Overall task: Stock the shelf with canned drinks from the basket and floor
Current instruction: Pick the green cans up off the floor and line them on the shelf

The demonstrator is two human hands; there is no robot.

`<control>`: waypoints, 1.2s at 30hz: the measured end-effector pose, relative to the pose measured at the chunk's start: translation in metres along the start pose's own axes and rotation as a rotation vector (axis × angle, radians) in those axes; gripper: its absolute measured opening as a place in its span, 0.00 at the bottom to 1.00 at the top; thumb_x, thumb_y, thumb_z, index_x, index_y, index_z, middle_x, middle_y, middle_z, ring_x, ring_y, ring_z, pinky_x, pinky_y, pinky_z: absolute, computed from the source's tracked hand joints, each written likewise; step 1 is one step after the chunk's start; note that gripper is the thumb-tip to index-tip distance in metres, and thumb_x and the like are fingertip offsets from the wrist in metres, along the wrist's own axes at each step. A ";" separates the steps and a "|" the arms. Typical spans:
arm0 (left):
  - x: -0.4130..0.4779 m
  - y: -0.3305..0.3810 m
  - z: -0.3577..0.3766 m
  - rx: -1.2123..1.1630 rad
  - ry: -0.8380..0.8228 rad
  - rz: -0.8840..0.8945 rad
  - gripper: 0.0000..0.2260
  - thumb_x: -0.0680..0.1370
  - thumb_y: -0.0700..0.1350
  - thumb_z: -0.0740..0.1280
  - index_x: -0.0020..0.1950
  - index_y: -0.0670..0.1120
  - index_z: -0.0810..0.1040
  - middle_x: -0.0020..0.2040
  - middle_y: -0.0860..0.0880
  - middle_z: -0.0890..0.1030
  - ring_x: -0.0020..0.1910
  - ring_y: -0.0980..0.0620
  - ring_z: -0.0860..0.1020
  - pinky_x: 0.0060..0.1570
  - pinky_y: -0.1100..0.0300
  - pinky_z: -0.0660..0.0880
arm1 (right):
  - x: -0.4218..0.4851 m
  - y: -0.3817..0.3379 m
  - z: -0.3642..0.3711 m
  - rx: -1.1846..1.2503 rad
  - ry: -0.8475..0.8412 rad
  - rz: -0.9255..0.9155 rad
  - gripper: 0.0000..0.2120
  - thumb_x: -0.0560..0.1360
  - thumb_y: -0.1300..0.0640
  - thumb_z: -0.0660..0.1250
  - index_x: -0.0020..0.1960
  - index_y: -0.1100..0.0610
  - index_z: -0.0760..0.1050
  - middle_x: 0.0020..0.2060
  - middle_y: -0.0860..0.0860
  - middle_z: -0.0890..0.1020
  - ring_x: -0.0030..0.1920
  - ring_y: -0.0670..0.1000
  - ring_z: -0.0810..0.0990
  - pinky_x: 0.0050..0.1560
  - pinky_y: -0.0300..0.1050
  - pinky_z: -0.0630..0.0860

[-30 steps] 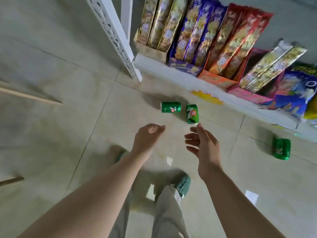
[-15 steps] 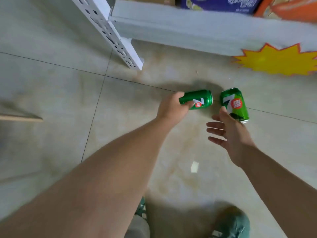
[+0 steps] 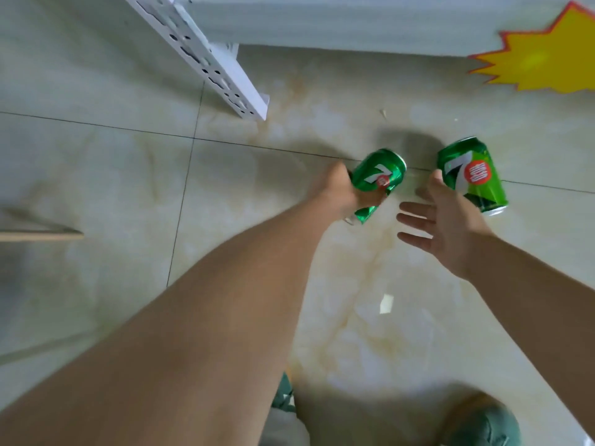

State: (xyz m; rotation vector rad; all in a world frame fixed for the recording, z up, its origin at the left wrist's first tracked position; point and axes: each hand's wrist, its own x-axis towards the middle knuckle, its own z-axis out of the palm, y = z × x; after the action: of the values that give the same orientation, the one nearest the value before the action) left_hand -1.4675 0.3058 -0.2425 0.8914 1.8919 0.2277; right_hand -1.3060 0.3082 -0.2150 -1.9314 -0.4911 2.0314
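Two green soda cans are low in front of the shelf. My left hand (image 3: 338, 191) grips the left can (image 3: 376, 175), which is tilted and lifted a little off the tiled floor. The right can (image 3: 471, 173) lies on its side on the floor. My right hand (image 3: 444, 226) is open with fingers spread, its thumb touching the near side of that can. The white bottom shelf edge (image 3: 354, 24) runs across the top of the view; the basket is out of sight.
A white perforated shelf post (image 3: 212, 62) slants down to the floor left of the cans. A yellow starburst sticker (image 3: 541, 59) sits on the shelf edge at right. A wooden strip (image 3: 38, 235) lies at far left. My green shoes (image 3: 483, 423) stand near the bottom.
Both hands reached down to the cans. My left hand closed on the left can and has tilted it up off the floor. My right hand has come against the right can.
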 end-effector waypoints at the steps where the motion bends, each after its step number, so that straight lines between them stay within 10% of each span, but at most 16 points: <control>1: -0.009 -0.002 -0.006 -0.054 0.004 -0.018 0.24 0.63 0.55 0.79 0.50 0.41 0.81 0.46 0.44 0.84 0.47 0.45 0.83 0.46 0.54 0.80 | -0.009 -0.002 0.001 -0.009 -0.009 0.011 0.27 0.80 0.38 0.56 0.71 0.55 0.68 0.60 0.55 0.78 0.60 0.55 0.78 0.60 0.58 0.75; 7: -0.092 0.036 -0.068 -0.253 -0.104 -0.047 0.14 0.70 0.58 0.73 0.44 0.47 0.82 0.47 0.47 0.85 0.49 0.50 0.83 0.55 0.56 0.78 | -0.090 -0.043 0.010 -0.003 -0.104 0.002 0.24 0.79 0.37 0.57 0.68 0.51 0.69 0.56 0.55 0.81 0.57 0.55 0.80 0.57 0.56 0.76; 14: -0.217 0.129 -0.140 -0.359 -0.234 0.045 0.31 0.60 0.65 0.70 0.53 0.44 0.82 0.50 0.44 0.85 0.52 0.46 0.83 0.60 0.52 0.77 | -0.235 -0.121 0.024 0.020 -0.205 -0.134 0.18 0.79 0.42 0.62 0.61 0.52 0.77 0.54 0.54 0.84 0.52 0.54 0.83 0.55 0.53 0.79; 20: -0.333 0.219 -0.210 -0.324 -0.294 0.125 0.24 0.69 0.60 0.71 0.57 0.45 0.81 0.53 0.46 0.85 0.54 0.47 0.83 0.63 0.51 0.75 | -0.384 -0.194 0.005 0.000 -0.254 -0.216 0.15 0.79 0.44 0.62 0.58 0.52 0.79 0.53 0.53 0.84 0.48 0.51 0.84 0.47 0.47 0.78; 24: -0.409 0.287 -0.259 -0.293 -0.277 0.222 0.28 0.62 0.66 0.72 0.54 0.50 0.82 0.52 0.48 0.85 0.54 0.47 0.83 0.64 0.45 0.74 | -0.491 -0.243 -0.012 -0.042 -0.290 -0.305 0.19 0.75 0.40 0.64 0.59 0.51 0.79 0.52 0.51 0.85 0.52 0.51 0.84 0.58 0.53 0.78; 36: -0.628 0.451 -0.364 -0.345 -0.376 0.636 0.20 0.71 0.51 0.72 0.59 0.42 0.80 0.54 0.46 0.84 0.54 0.50 0.82 0.56 0.57 0.78 | -0.761 -0.345 -0.058 -0.006 -0.371 -0.614 0.23 0.72 0.44 0.64 0.61 0.56 0.78 0.55 0.56 0.84 0.54 0.55 0.84 0.48 0.52 0.82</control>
State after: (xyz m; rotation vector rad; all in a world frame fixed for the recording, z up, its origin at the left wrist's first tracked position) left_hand -1.4087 0.2867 0.6093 1.1754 1.1370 0.6943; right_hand -1.2138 0.2879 0.6170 -1.1830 -1.0272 1.9424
